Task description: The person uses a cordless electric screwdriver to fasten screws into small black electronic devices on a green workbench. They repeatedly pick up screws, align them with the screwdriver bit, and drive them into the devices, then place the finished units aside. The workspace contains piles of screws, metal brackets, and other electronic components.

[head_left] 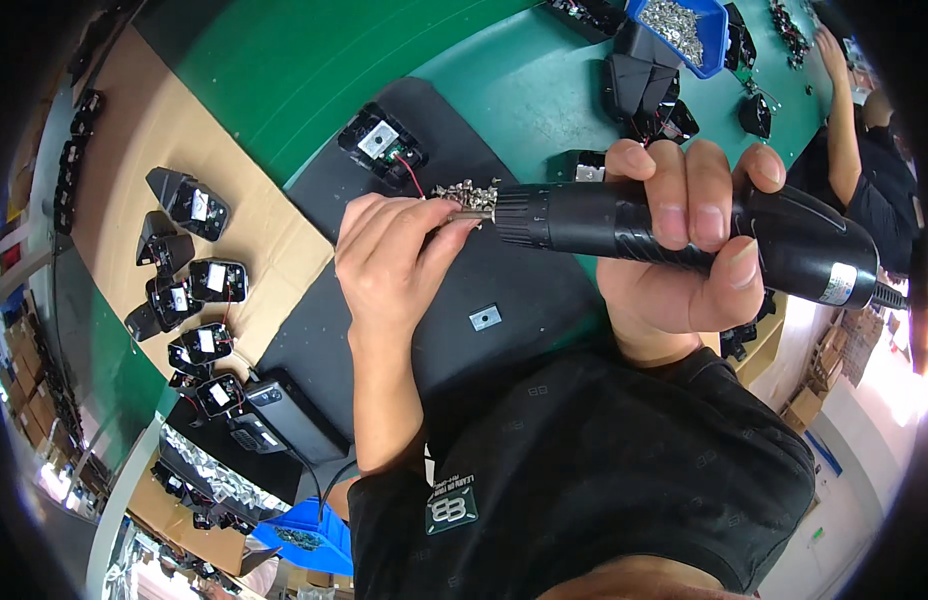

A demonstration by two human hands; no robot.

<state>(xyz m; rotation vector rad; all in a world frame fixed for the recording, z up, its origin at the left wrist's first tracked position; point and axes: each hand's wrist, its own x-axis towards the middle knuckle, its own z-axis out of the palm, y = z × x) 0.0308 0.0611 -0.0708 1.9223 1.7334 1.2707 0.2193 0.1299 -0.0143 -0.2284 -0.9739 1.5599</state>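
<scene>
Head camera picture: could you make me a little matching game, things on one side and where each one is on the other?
Things:
1. electric screwdriver
2. small square metal plate
3. blue bin of screws
4. row of small black housings

Places:
A. on the cardboard sheet
B. lying alone on the black mat
C. at the top edge, on the green table
D. gripped in the right hand

Pairs: 1-D, 2-B, 3-C, 4-A
</scene>
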